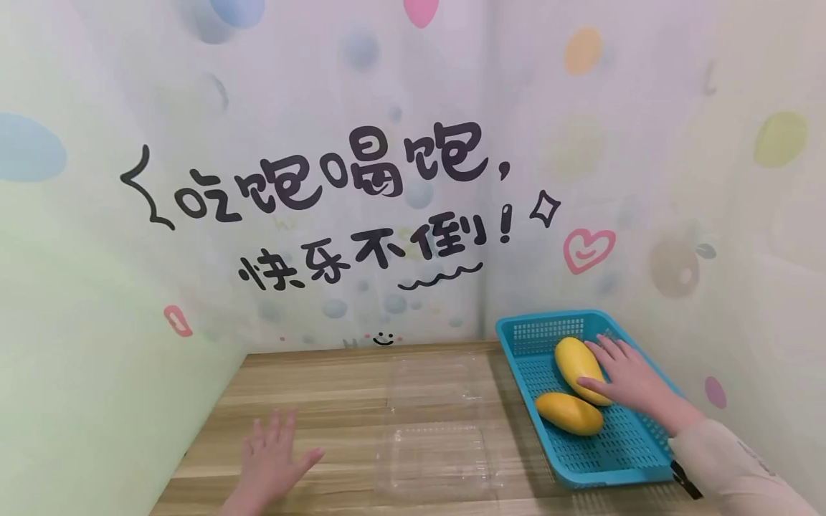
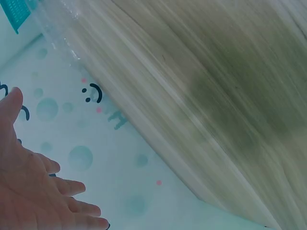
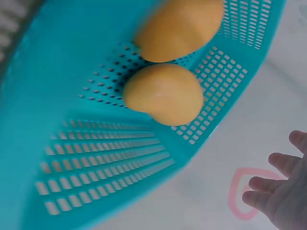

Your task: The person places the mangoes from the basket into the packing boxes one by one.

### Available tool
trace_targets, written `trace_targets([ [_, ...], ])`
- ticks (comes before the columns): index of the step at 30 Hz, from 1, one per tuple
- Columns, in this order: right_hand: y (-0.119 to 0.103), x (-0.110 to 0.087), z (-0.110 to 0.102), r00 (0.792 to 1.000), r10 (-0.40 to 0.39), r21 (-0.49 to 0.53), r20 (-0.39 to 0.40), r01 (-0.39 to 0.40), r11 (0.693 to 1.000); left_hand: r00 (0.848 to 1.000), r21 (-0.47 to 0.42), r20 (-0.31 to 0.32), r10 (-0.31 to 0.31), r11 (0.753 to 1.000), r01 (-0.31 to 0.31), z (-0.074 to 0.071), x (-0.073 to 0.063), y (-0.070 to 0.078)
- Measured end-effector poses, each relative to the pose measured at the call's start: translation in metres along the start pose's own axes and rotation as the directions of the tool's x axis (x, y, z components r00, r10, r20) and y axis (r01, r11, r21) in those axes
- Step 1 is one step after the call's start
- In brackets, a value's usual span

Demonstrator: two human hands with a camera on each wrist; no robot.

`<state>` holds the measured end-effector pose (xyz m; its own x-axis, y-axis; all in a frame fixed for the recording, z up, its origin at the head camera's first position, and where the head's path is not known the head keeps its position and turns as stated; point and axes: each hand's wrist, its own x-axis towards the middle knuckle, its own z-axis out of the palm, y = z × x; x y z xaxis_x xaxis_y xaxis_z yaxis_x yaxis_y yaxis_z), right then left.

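Observation:
Two yellow mangoes lie in a blue perforated plastic basket (image 1: pixel 635 444) on the right of the table. The farther mango (image 1: pixel 573 362) is paler; the nearer mango (image 1: pixel 568 413) is more orange. Over the basket's right side my right hand (image 1: pixel 624 374) spreads its straight fingers, close to the farther mango. The right wrist view shows that hand (image 3: pixel 283 184) apart from both fruits. My left hand (image 1: pixel 272 459) hovers above the table's left part, fingers spread, holding nothing. Between the hands lies an opened clear plastic clamshell box (image 1: pixel 439 462), its two halves flat on the wood.
The wood-grain table (image 1: pixel 323 387) meets a patterned wall (image 1: pixel 387 86) with black lettering at the back. Side walls stand close on the left and right. The basket sits near the right wall, its rim raised above the tabletop.

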<state>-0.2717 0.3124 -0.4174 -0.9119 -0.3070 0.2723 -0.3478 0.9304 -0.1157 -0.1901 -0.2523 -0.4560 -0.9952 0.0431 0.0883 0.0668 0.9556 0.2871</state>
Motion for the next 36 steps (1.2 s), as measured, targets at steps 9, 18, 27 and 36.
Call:
trace_targets([
  [9,-0.001,0.032,0.0,0.997,0.029,0.036,0.07,-0.032,0.999,0.999,-0.047,-0.011,0.041,0.998,-0.042,0.012,0.002,0.013],
  [18,0.008,0.049,0.014,0.977,0.137,0.125,0.161,-0.158,0.98,0.989,-0.096,-0.019,0.145,0.985,-0.146,0.029,-0.001,0.034],
  [27,0.029,0.048,0.039,0.925,0.272,0.174,0.267,-0.324,0.93,0.973,-0.172,-0.001,0.23,0.959,-0.227,0.041,-0.004,0.05],
  [36,0.03,0.047,0.048,0.886,0.324,0.16,0.332,-0.392,0.906,0.963,-0.175,0.066,0.26,0.953,-0.246,0.044,-0.004,0.055],
])
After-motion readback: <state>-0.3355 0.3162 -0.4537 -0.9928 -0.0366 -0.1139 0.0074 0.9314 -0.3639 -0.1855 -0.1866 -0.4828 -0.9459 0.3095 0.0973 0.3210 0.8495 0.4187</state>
